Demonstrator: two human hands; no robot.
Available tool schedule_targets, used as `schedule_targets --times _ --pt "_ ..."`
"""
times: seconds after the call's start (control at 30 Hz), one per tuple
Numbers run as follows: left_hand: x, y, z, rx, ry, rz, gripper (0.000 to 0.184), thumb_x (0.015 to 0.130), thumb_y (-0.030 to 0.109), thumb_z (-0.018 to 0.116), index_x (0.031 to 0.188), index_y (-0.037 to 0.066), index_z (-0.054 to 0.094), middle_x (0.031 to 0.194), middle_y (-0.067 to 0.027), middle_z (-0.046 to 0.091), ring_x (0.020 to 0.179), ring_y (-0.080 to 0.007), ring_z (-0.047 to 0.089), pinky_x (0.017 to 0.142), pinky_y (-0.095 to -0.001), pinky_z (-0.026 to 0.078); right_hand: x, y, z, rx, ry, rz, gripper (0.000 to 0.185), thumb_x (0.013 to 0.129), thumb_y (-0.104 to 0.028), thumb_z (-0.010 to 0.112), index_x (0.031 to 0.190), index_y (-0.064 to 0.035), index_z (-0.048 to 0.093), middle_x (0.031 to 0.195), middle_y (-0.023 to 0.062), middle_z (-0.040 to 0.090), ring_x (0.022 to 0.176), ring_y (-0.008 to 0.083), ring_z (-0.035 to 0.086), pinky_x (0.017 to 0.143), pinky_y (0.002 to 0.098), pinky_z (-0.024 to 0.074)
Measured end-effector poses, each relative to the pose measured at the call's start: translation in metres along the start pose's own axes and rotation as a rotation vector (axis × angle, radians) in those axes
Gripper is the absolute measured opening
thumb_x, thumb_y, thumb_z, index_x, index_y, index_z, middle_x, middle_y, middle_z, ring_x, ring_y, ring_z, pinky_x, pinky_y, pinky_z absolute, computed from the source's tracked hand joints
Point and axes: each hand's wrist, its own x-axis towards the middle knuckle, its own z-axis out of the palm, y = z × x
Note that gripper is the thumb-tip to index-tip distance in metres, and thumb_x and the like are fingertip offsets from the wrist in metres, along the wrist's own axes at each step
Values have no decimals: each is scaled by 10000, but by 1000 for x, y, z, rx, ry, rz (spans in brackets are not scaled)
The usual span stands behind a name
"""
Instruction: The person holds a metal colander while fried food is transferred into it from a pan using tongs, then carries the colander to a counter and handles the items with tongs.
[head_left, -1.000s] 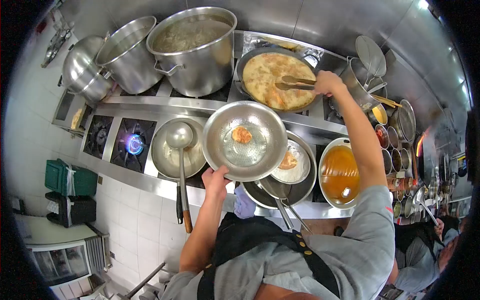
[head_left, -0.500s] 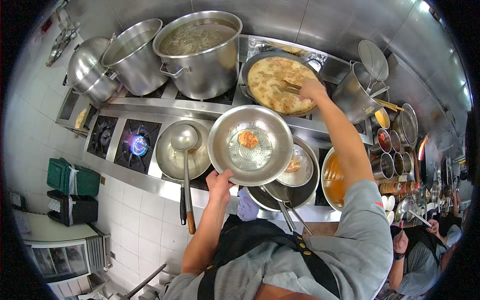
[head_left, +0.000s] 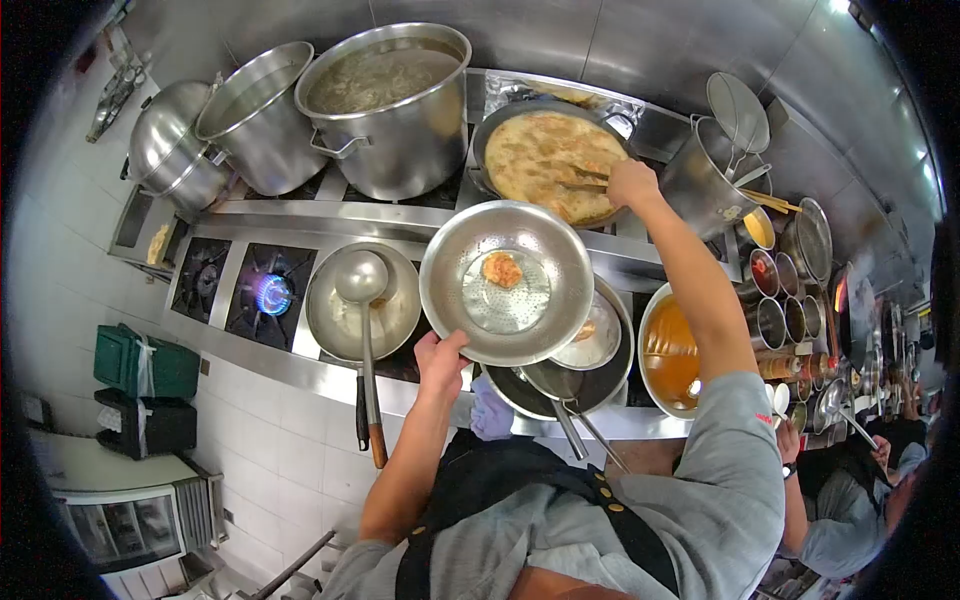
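My left hand (head_left: 440, 362) grips the rim of a wide steel colander (head_left: 570, 255) and holds it over the front of the stove. One browned piece of food (head_left: 502, 269) lies on its perforated bottom. At the back, my right hand (head_left: 633, 184) is closed on metal tongs (head_left: 588, 179), whose tips reach into a wide pan (head_left: 487, 170) of bubbling, foamy oil (head_left: 540, 145). Whatever the tips touch is hidden by the foam. Partly under the colander sit a strainer (head_left: 553, 380) and a black wok (head_left: 620, 375), with another pale piece of food (head_left: 586, 330) there.
A lit burner (head_left: 273, 295) flames at the left. Beside it a ladle (head_left: 362, 277) rests across a wok (head_left: 325, 325). Tall stockpots (head_left: 390, 150) line the back. Right of my arms stand a pan of orange liquid (head_left: 668, 345) and a co-worker (head_left: 850, 500).
The colander has shifted slightly to the right and up, with the food piece still in it. My right hand and the tongs stay at the frying pan, with little movement.
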Motion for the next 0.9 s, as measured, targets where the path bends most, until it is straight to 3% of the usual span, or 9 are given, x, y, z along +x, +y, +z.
schedule_targets --times 0.1,0.23,0.27,0.37,0.4,0.53,0.63,0.77,0.9 --pt "0 -3 -6 -6 -19 17 271 701 -20 580 962 -84 544 907 -150 618 748 -243 637 620 -357 542 -8 2 -15 29 100 19 257 743 -146 562 959 -61 673 992 171 655 958 312 630 804 387 517" --pt "-2 0 -2 -10 0 25 275 700 -18 583 965 -83 544 912 -153 620 741 -242 638 618 -362 543 -14 25 -38 130 176 67 317 672 -189 678 949 -34 664 970 191 654 946 319 633 801 397 521" --pt "-1 0 -1 -11 9 32 277 699 -19 582 966 -83 542 912 -153 620 741 -243 637 620 -364 543 -13 35 -31 150 265 46 395 608 -203 737 938 -5 649 948 190 659 827 308 664 736 380 540" --pt "4 -2 0 -25 15 37 277 699 -19 578 966 -83 537 910 -154 618 742 -247 636 629 -372 544 -22 40 -35 480 60 173 408 608 -226 752 919 14 641 880 179 669 677 278 671 644 359 549" --pt "7 -1 1 -37 4 37 275 700 -18 577 964 -83 535 910 -155 616 746 -249 636 632 -375 544 -12 42 -9 553 138 219 344 629 -243 756 815 26 647 729 149 666 546 243 643 555 338 530" --pt "18 -1 0 31 18 4 368 730 -22 548 1081 -92 460 1003 -178 573 851 -290 630 706 -428 567 10 56 31 601 -132 149 283 678 -194 763 612 36 611 513 119 573 471 209 586 452 324 462" --pt "23 -3 4 -4 49 28 236 721 -7 572 941 -78 526 924 -162 607 785 -262 637 660 -399 550 8 69 44 895 -217 175 272 708 -163 752 612 46 608 494 99 543 431 192 539 396 319 412" --pt "29 -5 13 -28 26 25 244 734 -11 564 961 -88 519 934 -171 606 803 -267 638 665 -418 554 -19 86 34 1091 -166 9 177 727 -140 735 758 23 672 533 65 552 426 123 500 375 294 370" --pt "36 -11 12 -15 29 24 248 736 -14 559 963 -102 514 942 -196 603 800 -294 638 667 -441 555 -95 77 -14 928 -230 -86 429 672 -155 764 1065 -21 654 613 61 592 426 87 483 399 265 389"
